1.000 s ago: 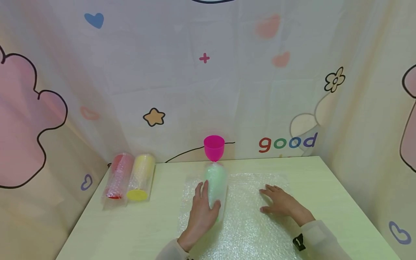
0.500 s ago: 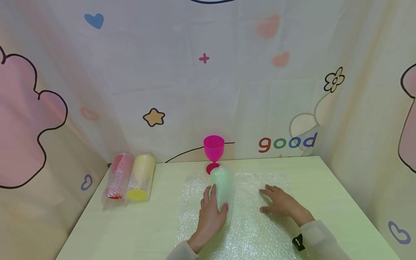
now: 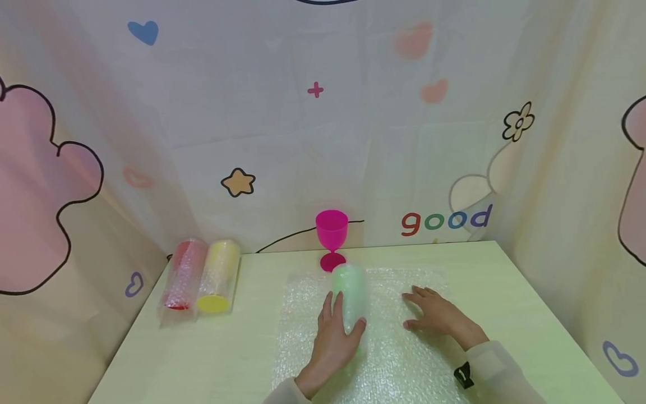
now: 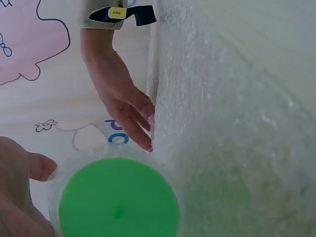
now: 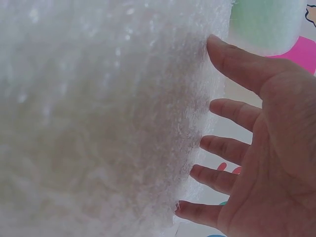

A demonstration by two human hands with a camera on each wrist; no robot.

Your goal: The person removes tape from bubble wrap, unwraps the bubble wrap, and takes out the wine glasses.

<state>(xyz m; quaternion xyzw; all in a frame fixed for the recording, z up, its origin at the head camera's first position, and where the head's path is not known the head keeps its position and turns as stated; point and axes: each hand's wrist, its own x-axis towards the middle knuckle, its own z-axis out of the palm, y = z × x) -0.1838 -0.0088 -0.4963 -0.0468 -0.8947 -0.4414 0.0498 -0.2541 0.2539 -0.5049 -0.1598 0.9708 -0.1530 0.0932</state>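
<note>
A bubble-wrapped green roll (image 3: 350, 283) lies lengthwise on a flat bubble wrap sheet (image 3: 398, 362). My left hand (image 3: 335, 341) grips it from above, fingers along its left side and thumb on its right. In the left wrist view a round green disc (image 4: 118, 195) fills the roll's near end, with layers of clear wrap around it. My right hand (image 3: 435, 313) spreads its fingers over the right part of the sheet, and its fingertips (image 5: 215, 42) touch the wrap. Just behind the roll, a pink goblet (image 3: 331, 231) stands upright.
Two more bubble-wrapped rolls, one red (image 3: 184, 275) and one yellow (image 3: 219, 275), lie side by side at the table's left back. A printed cloth (image 3: 282, 129) hangs behind the pale table (image 3: 212, 359).
My left hand has rolled the green roll to the right and a little nearer across the sheet, uncovering the pink goblet's stem and foot. The right hand has stayed in place.
</note>
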